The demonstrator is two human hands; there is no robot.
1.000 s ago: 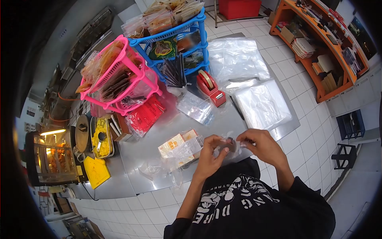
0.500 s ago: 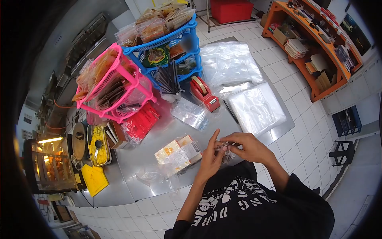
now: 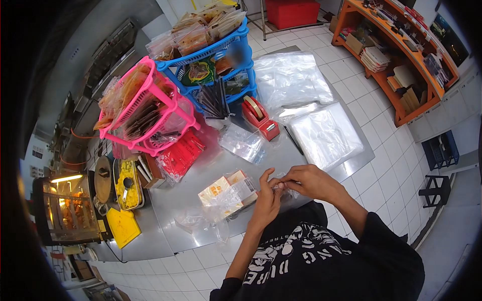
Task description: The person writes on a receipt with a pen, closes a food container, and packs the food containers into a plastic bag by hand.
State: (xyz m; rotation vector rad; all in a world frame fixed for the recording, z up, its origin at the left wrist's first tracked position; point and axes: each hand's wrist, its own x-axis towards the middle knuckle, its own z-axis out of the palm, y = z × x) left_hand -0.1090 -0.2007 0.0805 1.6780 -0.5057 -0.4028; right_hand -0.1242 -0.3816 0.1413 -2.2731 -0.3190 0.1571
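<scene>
Both hands meet over the near edge of the steel table. Between my left hand [image 3: 268, 199] and my right hand [image 3: 307, 181] is a small clear plastic bag [image 3: 290, 192], pinched by the fingertips of each; its contents I cannot make out. Just left of my left hand stand white and orange boxes [image 3: 226, 192] with a crumpled clear plastic bag [image 3: 221, 206] draped over them. Beyond my hands lies a packet of clear plastic [image 3: 243, 143], near a red tape dispenser [image 3: 259, 118].
Stacks of clear bags [image 3: 324, 135] lie at the right, beside a black pen-like stick [image 3: 293, 140]. Blue [image 3: 203, 57] and pink [image 3: 150, 100] tiered baskets full of packets rise at the back left. A yellow cutting board [image 3: 123, 228] and a lit food warmer [image 3: 68, 208] are far left.
My left index finger has bent in toward the bag, and my right fingers have shifted slightly left over it. The whole view has shifted slightly.
</scene>
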